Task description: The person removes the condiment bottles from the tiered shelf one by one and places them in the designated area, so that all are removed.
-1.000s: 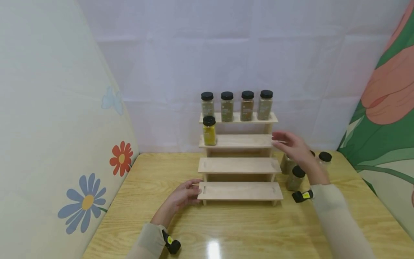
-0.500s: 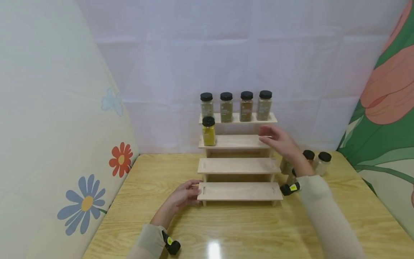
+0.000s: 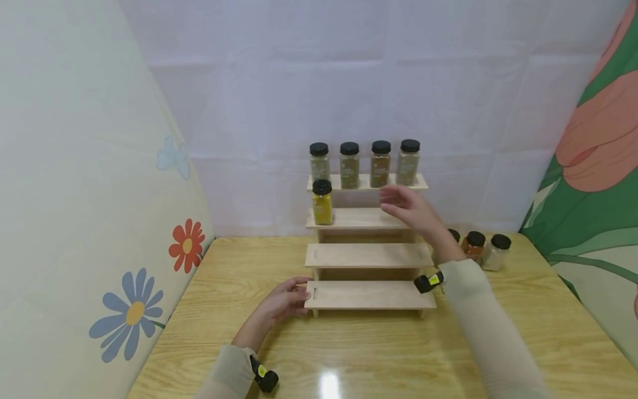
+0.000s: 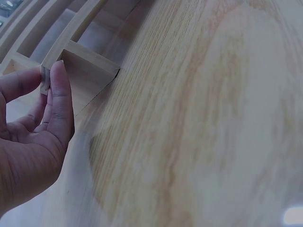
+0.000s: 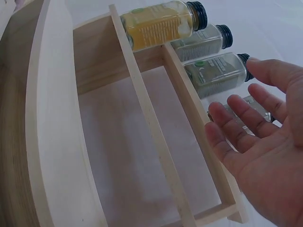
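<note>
A stepped wooden spice rack [image 3: 369,295] stands on the table. At its left end my left hand [image 3: 281,302] grips the lowest shelf; the left wrist view has thumb and fingers pinching the board's end [image 4: 46,78]. My right hand [image 3: 411,210] hovers before the second-highest shelf [image 3: 356,218], fingers loosely bent and holding nothing. A spice jar with yellow contents [image 3: 322,209] stands at that shelf's left end. Several black-lidded jars line the top shelf, among them a reddish-brown one [image 3: 380,165] just above my right hand. In the right wrist view, the right palm [image 5: 274,165] faces the rack.
More black-lidded jars stand on the table right of the rack, including a pale one [image 3: 496,253] and an orange-red one [image 3: 472,246]; my right forearm partly hides others. A white cloth [image 3: 259,111] hangs behind, and flowered panels [image 3: 134,313] flank the table [image 3: 349,349].
My right hand has moved left, from the rack's right end to in front of the second-highest shelf. My left hand and the jars stay where they were.
</note>
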The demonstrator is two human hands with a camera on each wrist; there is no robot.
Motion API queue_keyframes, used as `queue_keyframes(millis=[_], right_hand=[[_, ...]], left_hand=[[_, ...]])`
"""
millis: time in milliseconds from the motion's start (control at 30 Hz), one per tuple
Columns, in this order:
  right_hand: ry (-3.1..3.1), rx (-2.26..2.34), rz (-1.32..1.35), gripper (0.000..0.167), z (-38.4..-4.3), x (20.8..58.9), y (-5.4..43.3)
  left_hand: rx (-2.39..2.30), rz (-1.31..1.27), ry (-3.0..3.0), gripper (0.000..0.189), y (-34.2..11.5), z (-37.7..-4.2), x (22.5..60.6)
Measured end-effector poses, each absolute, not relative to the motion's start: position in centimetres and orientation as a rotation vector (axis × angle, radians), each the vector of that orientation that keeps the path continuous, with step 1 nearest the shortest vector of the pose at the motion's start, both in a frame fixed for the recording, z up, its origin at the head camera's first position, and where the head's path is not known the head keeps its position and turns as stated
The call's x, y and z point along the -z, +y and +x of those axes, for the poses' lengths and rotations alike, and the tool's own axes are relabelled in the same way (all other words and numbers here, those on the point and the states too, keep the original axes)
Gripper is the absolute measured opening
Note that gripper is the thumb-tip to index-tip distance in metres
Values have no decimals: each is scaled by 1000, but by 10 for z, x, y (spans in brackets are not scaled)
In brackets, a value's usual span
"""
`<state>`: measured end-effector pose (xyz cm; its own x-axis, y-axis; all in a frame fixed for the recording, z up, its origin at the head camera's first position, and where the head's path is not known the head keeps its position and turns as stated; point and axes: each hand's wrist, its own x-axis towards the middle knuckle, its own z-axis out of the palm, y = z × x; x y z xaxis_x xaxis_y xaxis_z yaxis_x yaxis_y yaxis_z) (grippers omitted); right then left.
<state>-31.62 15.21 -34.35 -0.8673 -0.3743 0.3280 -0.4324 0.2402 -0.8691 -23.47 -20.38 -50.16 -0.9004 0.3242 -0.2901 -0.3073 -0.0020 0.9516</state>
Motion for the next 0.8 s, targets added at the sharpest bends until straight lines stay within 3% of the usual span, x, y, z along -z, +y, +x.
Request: queue_keyframes(millis=[800], right_hand=[[-2430,-1818,861,49,-336,334,100]], left_hand=[[-1948,27,1861,56,-204,-233,500]])
